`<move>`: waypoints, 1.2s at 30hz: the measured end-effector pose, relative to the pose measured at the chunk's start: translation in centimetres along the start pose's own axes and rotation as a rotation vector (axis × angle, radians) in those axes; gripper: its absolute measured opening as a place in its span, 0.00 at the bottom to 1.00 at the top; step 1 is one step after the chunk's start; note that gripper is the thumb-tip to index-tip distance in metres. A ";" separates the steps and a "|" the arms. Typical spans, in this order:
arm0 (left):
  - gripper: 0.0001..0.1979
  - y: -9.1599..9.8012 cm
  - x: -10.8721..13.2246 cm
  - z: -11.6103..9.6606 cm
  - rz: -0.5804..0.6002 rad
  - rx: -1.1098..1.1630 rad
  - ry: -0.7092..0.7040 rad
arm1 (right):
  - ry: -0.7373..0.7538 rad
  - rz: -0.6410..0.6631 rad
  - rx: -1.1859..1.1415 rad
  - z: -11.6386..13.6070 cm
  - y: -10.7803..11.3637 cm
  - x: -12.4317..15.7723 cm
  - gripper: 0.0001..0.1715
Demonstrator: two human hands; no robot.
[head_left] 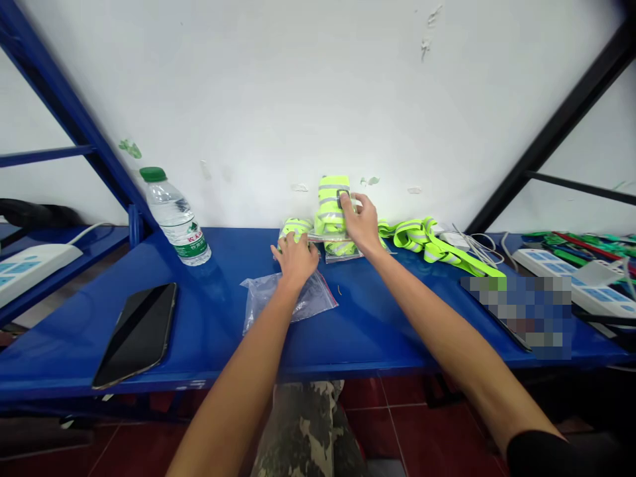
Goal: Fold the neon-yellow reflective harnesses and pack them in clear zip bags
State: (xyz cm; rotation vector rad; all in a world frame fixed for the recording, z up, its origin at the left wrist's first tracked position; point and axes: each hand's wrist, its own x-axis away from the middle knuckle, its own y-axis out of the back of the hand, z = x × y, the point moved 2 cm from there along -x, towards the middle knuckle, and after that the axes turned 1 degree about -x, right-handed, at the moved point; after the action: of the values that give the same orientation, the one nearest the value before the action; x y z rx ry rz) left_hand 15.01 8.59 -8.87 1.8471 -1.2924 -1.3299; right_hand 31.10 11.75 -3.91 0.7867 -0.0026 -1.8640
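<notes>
My right hand (361, 223) grips a folded fluorescent yellow reflective vest (332, 213) standing on the blue table, with its fingers near a black buckle (342, 198). My left hand (297, 260) lies over a smaller bundle of the same reflective fabric (297, 228), and I cannot tell whether it grips it. A clear plastic sheet (328, 237) runs between the bundles. Below my left wrist lies a clear zip-top bag (291, 299) with a red seal. A reflective strap (430, 246) stretches out to the right.
A water bottle (175, 218) with a green cap stands at left, beside a black smartphone (135, 335). White power strips (34, 270) sit at both sides, with white cables and green-red items at right. A pixelated patch (517, 313) covers the table's right side. A white wall rises behind.
</notes>
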 end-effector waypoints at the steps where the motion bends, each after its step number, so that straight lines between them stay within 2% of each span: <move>1: 0.19 0.2 -0.1 0.1 -0.019 0.022 0.023 | -0.024 0.017 0.123 0.4 -0.6 -0.6 0.42; 3: 0.20 0.6 -0.5 0.3 -0.054 0.096 0.086 | 0.006 0.078 0.400 0.8 -1.6 -1.0 0.38; 6: 0.24 0.8 -0.7 0.3 -0.102 0.196 0.179 | 0.256 0.238 0.668 0.1 -3.2 0.7 0.33; 7: 0.25 0.7 -0.7 0.2 -0.108 0.208 0.191 | 0.329 0.283 0.705 -0.3 -3.7 1.5 0.32; 9: 0.25 0.3 -0.6 -0.2 -0.097 0.202 0.172 | 0.380 0.347 0.729 -1.4 -4.5 2.9 0.31; 15: 0.26 -1.1 0.1 -0.9 -0.055 0.105 0.075 | 0.322 0.469 0.657 -3.1 -4.5 3.4 0.32; 17: 0.26 -1.2 0.1 -0.8 -0.072 0.103 0.054 | 0.303 0.453 0.659 -3.1 -3.7 3.8 0.33; 19: 0.27 -1.1 0.0 -0.8 -0.080 0.114 0.051 | 0.306 0.375 0.672 -3.0 -2.2 4.6 0.33; 23: 0.28 -0.7 0.2 -1.6 -0.112 0.108 0.031 | 0.351 0.157 0.636 -3.4 2.7 5.4 0.30; 25: 0.29 -0.6 0.6 -2.4 -0.136 0.099 -0.013 | 0.264 -0.019 0.659 -4.5 5.8 4.8 0.28; 28: 0.29 -0.4 1.2 -3.5 -0.153 0.091 -0.104 | -0.068 -0.214 0.818 -7.2 9.9 3.5 0.32; 30: 0.28 -0.4 1.5 -4.0 -0.155 0.088 -0.149 | -0.285 -0.201 0.888 -9.1 11.3 3.0 0.41; 32: 0.27 -0.4 1.7 -4.2 -0.161 0.096 -0.169 | -0.405 -0.108 0.923 -10.4 11.7 2.8 0.44; 33: 0.27 -0.4 1.7 -4.2 -0.165 0.105 -0.171 | -0.429 -0.055 0.936 -10.8 11.7 2.9 0.40; 36: 0.26 -0.5 1.7 -4.3 -0.166 0.134 -0.187 | -0.442 0.054 0.954 -10.8 11.6 3.0 0.22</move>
State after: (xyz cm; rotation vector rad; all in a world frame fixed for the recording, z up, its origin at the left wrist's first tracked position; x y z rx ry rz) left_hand 19.21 6.77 -8.31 1.9971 -1.3762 -1.5703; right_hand 45.60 7.92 -9.87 0.9472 -1.2478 -1.9126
